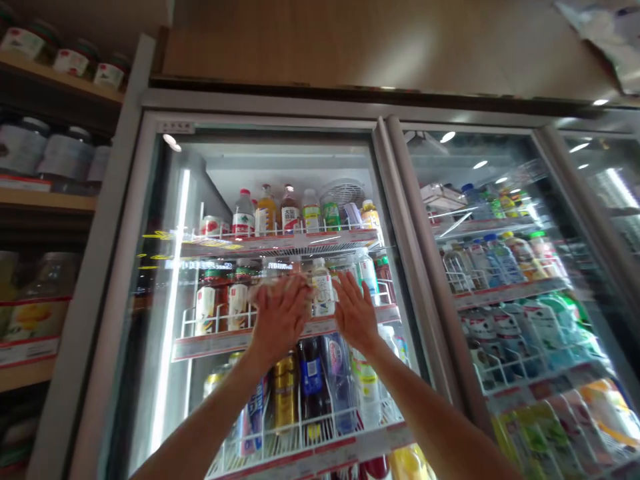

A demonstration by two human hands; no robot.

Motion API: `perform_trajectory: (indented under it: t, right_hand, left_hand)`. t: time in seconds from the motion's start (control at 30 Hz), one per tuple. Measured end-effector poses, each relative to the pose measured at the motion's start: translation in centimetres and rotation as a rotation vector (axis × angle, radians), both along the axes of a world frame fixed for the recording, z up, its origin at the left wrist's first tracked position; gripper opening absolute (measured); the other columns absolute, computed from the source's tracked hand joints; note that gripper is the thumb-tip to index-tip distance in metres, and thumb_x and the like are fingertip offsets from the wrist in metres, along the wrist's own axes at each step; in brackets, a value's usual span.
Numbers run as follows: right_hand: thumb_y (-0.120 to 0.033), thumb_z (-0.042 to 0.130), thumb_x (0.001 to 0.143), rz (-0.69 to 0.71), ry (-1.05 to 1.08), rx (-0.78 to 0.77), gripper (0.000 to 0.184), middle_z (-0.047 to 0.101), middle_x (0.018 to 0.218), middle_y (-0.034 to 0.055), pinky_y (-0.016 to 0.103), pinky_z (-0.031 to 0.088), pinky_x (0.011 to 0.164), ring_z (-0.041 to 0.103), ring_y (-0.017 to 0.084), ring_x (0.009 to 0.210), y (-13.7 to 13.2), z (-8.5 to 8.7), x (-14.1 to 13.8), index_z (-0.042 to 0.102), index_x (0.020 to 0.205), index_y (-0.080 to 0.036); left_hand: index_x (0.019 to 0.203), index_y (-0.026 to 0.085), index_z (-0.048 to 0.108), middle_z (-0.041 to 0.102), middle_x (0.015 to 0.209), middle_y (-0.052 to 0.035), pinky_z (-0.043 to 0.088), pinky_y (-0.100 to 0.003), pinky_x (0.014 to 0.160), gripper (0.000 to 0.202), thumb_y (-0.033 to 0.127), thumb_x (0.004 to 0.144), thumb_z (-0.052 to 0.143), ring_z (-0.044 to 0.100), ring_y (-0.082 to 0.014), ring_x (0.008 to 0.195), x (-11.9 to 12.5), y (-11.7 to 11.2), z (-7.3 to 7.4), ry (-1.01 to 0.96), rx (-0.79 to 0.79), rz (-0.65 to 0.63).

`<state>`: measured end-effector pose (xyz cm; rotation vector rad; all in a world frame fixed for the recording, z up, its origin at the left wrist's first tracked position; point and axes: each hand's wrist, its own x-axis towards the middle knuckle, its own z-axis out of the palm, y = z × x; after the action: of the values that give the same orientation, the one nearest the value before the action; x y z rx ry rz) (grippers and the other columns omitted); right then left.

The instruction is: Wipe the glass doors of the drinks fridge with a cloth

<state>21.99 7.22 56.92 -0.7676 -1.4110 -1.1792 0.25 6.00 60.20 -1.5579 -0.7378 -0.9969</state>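
My left hand (283, 313) is pressed against the closed glass door (170, 167) of a drinks fridge, over a pale crumpled cloth (261, 291) that shows past the fingers on both sides. Close by on the right, my right hand (356, 313) rests flat on or just before the same glass, fingers stretched and apart, with nothing in it. Behind the pane, a bottle with a pale label (321, 288) shows between the two hands. Dark-labelled and golden bottles stand below, including a dark bottle with a blue label (313, 373).
A second glass door (480, 157) with stocked shelves stands to the right, past a metal frame (417, 267). Wooden shelves with jars (67, 150) run along the left. A wooden panel (300, 47) spans the top, and a plastic-looking package (607, 40) sits at the upper right.
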Motion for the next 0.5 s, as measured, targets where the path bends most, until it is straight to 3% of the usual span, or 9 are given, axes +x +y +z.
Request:
perform_trajectory:
  t: [0.07, 0.17, 0.23, 0.27, 0.3, 0.4, 0.43, 0.5]
  right_hand:
    - [-0.017, 0.034, 0.089, 0.007, -0.006, -0.003, 0.046, 0.041, 0.144, 0.0079, 0.044, 0.020, 0.112, 0.022, 0.019, 0.140, 0.0, 0.0, 0.1, 0.041, 0.134, -0.015]
    - [-0.017, 0.034, 0.089, 0.021, -0.001, -0.010, 0.047, 0.040, 0.144, 0.0078, 0.044, 0.021, 0.112, 0.021, 0.019, 0.140, 0.0, -0.1, 0.1, 0.040, 0.135, -0.016]
    - [-0.017, 0.034, 0.088, 0.026, 0.004, -0.010, 0.047, 0.040, 0.144, 0.0084, 0.045, 0.021, 0.112, 0.020, 0.019, 0.141, 0.1, -0.1, 0.0, 0.040, 0.135, -0.015]
    - [-0.017, 0.034, 0.089, 0.028, 0.007, -0.008, 0.047, 0.040, 0.144, 0.0085, 0.045, 0.020, 0.113, 0.020, 0.019, 0.141, 0.1, -0.1, 0.0, 0.039, 0.135, -0.015]
    - [-0.017, 0.034, 0.089, 0.029, 0.009, -0.005, 0.047, 0.040, 0.144, 0.0085, 0.045, 0.020, 0.113, 0.020, 0.019, 0.141, 0.2, -0.1, 0.0, 0.039, 0.136, -0.015]
    - [-0.019, 0.034, 0.090, 0.032, 0.010, 0.002, 0.047, 0.041, 0.143, 0.0084, 0.045, 0.021, 0.113, 0.021, 0.018, 0.140, 0.2, -0.2, 0.1, 0.037, 0.137, -0.017]
    - [-0.019, 0.033, 0.090, 0.034, 0.013, 0.000, 0.048, 0.042, 0.143, 0.0082, 0.045, 0.021, 0.113, 0.022, 0.018, 0.140, 0.2, -0.3, 0.2, 0.037, 0.137, -0.017]
    - [-0.019, 0.033, 0.090, 0.039, 0.016, -0.009, 0.048, 0.041, 0.144, 0.0077, 0.045, 0.022, 0.112, 0.022, 0.018, 0.140, 0.2, -0.5, 0.4, 0.036, 0.138, -0.017]
  left_hand:
    - [0.136, 0.030, 0.039, 0.044, 0.142, -0.0034, 0.013, -0.051, 0.112, 0.047, 0.038, 0.090, 0.038, 0.030, -0.0248, 0.136, -1.2, -0.1, 0.0, 0.113, -0.023, -0.004]
    - [0.138, 0.021, 0.039, 0.041, 0.143, -0.0119, 0.019, -0.056, 0.107, 0.050, 0.037, 0.090, 0.036, 0.028, -0.0316, 0.136, -4.6, -0.3, 1.0, -0.247, 0.048, -0.012]
    - [0.138, 0.015, 0.037, 0.037, 0.144, -0.0167, 0.019, -0.062, 0.104, 0.052, 0.035, 0.090, 0.035, 0.024, -0.0362, 0.136, -4.8, -0.4, 0.8, -0.481, 0.097, -0.012]
    - [0.138, 0.014, 0.037, 0.036, 0.144, -0.0168, 0.018, -0.063, 0.104, 0.052, 0.034, 0.091, 0.035, 0.023, -0.0364, 0.137, -3.9, -0.4, 0.2, -0.491, 0.098, -0.007]
    - [0.138, 0.016, 0.038, 0.038, 0.144, -0.0151, 0.016, -0.062, 0.105, 0.050, 0.034, 0.091, 0.035, 0.023, -0.0352, 0.137, -2.7, -0.3, -0.6, -0.427, 0.083, 0.000]
    - [0.135, 0.025, 0.042, 0.043, 0.142, -0.0060, 0.012, -0.054, 0.111, 0.045, 0.037, 0.091, 0.039, 0.027, -0.0276, 0.136, 0.6, -0.3, -3.1, 0.039, -0.008, 0.008]
    - [0.134, 0.026, 0.042, 0.044, 0.141, -0.0044, 0.011, -0.052, 0.111, 0.045, 0.038, 0.091, 0.040, 0.029, -0.0260, 0.136, 0.7, -0.4, -3.4, 0.124, -0.030, 0.011]
    - [0.134, 0.025, 0.042, 0.044, 0.141, -0.0058, 0.015, -0.051, 0.110, 0.045, 0.037, 0.091, 0.040, 0.030, -0.0262, 0.135, -0.9, -0.7, -2.9, 0.063, -0.029, 0.016]
